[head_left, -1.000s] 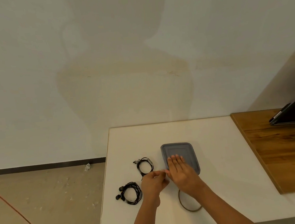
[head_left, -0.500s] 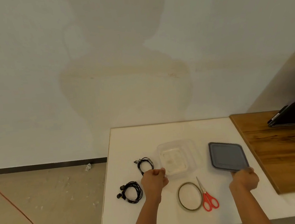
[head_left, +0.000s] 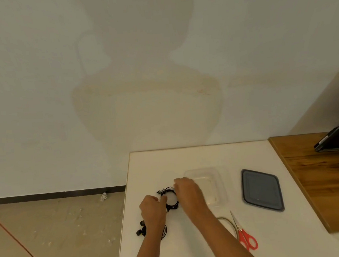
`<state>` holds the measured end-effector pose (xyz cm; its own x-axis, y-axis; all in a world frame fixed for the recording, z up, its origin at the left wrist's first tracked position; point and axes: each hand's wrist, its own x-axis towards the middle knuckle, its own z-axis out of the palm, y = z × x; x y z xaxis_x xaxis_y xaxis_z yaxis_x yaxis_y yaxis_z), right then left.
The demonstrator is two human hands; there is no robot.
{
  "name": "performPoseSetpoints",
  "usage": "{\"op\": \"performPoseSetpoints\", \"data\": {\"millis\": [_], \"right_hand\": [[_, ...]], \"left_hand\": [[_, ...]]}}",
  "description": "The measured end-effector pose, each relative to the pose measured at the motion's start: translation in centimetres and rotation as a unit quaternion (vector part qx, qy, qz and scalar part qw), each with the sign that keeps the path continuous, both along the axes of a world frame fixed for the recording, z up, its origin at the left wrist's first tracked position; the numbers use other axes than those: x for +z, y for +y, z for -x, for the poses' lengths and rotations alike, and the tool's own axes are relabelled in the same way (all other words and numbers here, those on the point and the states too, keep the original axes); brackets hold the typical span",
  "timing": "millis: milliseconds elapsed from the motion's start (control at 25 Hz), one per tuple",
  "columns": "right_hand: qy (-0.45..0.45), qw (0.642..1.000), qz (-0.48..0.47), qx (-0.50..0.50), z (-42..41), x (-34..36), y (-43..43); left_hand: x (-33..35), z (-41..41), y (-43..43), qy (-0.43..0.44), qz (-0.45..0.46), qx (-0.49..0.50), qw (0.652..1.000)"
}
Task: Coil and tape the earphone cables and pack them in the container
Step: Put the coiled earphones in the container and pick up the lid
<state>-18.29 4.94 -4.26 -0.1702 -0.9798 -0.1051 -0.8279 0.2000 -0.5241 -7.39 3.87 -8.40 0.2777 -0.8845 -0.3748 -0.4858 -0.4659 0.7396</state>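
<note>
While 2 black earphone coils lie on the table [head_left: 187, 161] left of 1 clear container [head_left: 219, 177], left hand [head_left: 153, 208] fingers pinch the far coil [head_left: 173, 206]; right hand [head_left: 186, 192] fingers curl over it, grip unclear. Near coil [head_left: 141, 231] sits partly under the left wrist. 1 lid [head_left: 261, 190], 1 scissors [head_left: 246, 237], 1 tape ring [head_left: 227, 219].
</note>
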Motion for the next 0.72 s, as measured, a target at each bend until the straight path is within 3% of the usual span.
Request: {"op": "performPoseSetpoints", "data": {"millis": [80, 200, 280, 400, 520, 640, 720], "right_hand": [[0.054, 0.991, -0.120, 0.006, -2.3, -1.3, -1.5], [0.050, 0.984, -0.173, -0.015, -3.3, -2.9, -2.2], [0.039, 0.988, -0.152, -0.015, -3.1, -2.5, -1.6], [0.017, 0.995, -0.049, -0.082, -1.6, -0.6, -0.1], [-0.009, 0.981, 0.026, -0.190, 2.3, 1.1, 1.4], [-0.024, 0.967, 0.024, -0.252, 5.9, 1.5, 2.5], [0.017, 0.966, -0.027, -0.256, 7.2, 0.2, 2.4]], "left_hand": [[0.0, 0.4, -0.2, -0.038, 0.001, -0.035, 0.999], [0.1, 0.3, -0.6, -0.046, -0.024, -0.033, 0.998], [0.7, -0.1, -0.6, -0.014, -0.030, -0.012, 0.999], [2.8, -0.1, -0.3, 0.085, 0.021, 0.015, 0.996], [5.1, 2.4, -0.4, 0.135, 0.052, -0.067, 0.987], [5.2, 6.2, -0.4, 0.146, 0.022, -0.148, 0.978], [4.4, 7.8, -0.1, 0.097, 0.015, -0.182, 0.978]]}}
